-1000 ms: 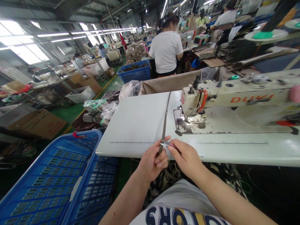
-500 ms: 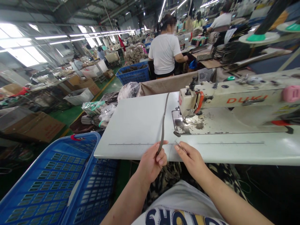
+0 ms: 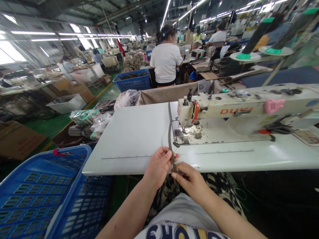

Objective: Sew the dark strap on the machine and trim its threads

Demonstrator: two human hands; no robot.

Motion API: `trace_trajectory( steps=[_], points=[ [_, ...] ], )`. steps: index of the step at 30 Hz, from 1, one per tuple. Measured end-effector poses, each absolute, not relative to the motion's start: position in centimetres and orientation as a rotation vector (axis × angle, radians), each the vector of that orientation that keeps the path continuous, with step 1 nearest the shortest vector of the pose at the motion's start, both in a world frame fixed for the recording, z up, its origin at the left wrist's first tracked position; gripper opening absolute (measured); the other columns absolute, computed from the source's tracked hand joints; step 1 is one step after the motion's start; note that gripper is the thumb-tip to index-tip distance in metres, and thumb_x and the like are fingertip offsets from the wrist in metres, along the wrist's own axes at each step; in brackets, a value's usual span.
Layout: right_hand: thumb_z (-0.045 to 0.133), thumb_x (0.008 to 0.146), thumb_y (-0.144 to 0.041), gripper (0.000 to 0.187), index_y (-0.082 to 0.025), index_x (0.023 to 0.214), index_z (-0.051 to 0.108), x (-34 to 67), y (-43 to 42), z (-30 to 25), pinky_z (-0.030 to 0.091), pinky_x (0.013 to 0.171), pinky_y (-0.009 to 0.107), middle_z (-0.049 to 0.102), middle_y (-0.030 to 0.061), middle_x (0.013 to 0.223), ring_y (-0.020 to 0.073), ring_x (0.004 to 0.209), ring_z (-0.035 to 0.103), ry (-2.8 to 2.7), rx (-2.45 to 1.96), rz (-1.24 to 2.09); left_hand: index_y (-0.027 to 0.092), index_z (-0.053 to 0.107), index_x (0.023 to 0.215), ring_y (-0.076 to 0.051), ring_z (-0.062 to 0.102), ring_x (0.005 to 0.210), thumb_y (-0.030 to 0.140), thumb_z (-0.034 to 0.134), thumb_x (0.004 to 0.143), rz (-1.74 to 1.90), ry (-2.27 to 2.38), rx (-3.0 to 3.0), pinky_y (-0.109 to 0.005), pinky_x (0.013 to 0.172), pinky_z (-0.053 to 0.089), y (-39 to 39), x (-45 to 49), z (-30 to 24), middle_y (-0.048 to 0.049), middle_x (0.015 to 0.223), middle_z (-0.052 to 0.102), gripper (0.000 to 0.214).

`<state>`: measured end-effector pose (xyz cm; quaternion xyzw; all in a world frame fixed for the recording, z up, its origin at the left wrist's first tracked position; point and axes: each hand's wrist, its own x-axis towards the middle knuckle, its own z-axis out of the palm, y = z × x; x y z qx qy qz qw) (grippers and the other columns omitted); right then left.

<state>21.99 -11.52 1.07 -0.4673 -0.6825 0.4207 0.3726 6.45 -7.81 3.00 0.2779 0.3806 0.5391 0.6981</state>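
A narrow grey-brown fabric strip (image 3: pixel 170 134) runs from the far edge of the white table (image 3: pixel 129 132) toward me, left of the sewing machine (image 3: pixel 216 108). My left hand (image 3: pixel 158 167) pinches it near its close end between thumb and fingers, over the table's front edge. Just below, my right hand (image 3: pixel 191 181) is closed, with thumb and forefinger at the strip's lower end. Something thin and dark shows inside the right hand's curled fingers; its kind is mostly hidden. Both hands are almost touching.
A blue plastic basket (image 3: pixel 84 162) stands left of the table. Plastic-wrapped bundles (image 3: pixel 86 118) lie beyond it. A ruler line (image 3: pixel 127 158) marks the tabletop. Thread cones (image 3: pixel 256 38) stand at the right, and a person in a white shirt (image 3: pixel 165 63) sits ahead.
My right hand has moved down and left to the strip's end; the thin pointed thing at its fingertips is now mostly hidden. The strip hangs straighter, and the view has shifted right.
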Motion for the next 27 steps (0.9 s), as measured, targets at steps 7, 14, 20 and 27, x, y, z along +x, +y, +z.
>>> trace_trajectory(
  steps=[7, 14, 20, 27],
  points=[
    [0.053, 0.099, -0.046, 0.028, -0.024, 0.090, 0.068, 25.6, -10.3, 1.4, 0.049, 0.067, 0.031, 0.065, -0.0024, 0.067, 0.0195, 0.066, 0.063, -1.664, -1.468, 0.964, 0.023, 0.073, 0.112, -0.029, 0.059, 0.128, 0.031, 0.066, 0.093, 1.030, 1.277, 1.696, -0.048, 0.119, 0.039, -6.5, 6.4, 0.2, -0.0131, 0.129, 0.067, 0.022],
    [0.050, 0.098, -0.041, 0.059, -0.026, 0.155, 0.046, 27.7, -8.7, 0.7, 0.050, 0.065, 0.032, 0.066, -0.0039, 0.067, 0.0227, 0.062, 0.068, -1.722, -1.721, 0.800, 0.028, 0.042, 0.157, -0.028, 0.031, 0.158, 0.039, 0.057, 0.101, 0.407, 1.019, 2.487, -0.052, 0.130, 0.020, -6.6, 4.6, -1.5, -0.0091, 0.166, 0.041, 0.059],
    [0.050, 0.099, -0.036, 0.047, -0.027, 0.143, 0.062, 27.9, -7.7, 0.2, 0.051, 0.066, 0.033, 0.074, 0.0000, 0.073, 0.0244, 0.069, 0.072, -1.838, -1.833, 0.718, 0.020, 0.034, 0.161, -0.029, 0.028, 0.159, 0.046, 0.041, 0.106, 0.193, 1.594, 2.524, -0.052, 0.129, 0.023, -2.2, 0.1, -1.8, -0.0115, 0.169, 0.034, 0.062],
    [0.050, 0.101, -0.035, 0.044, -0.027, 0.141, 0.063, 27.6, -6.6, 0.3, 0.048, 0.062, 0.032, 0.077, 0.0023, 0.075, 0.0255, 0.069, 0.073, -1.958, -1.907, 0.528, 0.004, 0.043, 0.154, -0.038, 0.019, 0.160, 0.050, 0.043, 0.104, 0.358, 1.825, 2.449, -0.054, 0.130, 0.018, -0.5, 2.6, -1.3, -0.0246, 0.167, 0.032, 0.067]
  ],
)
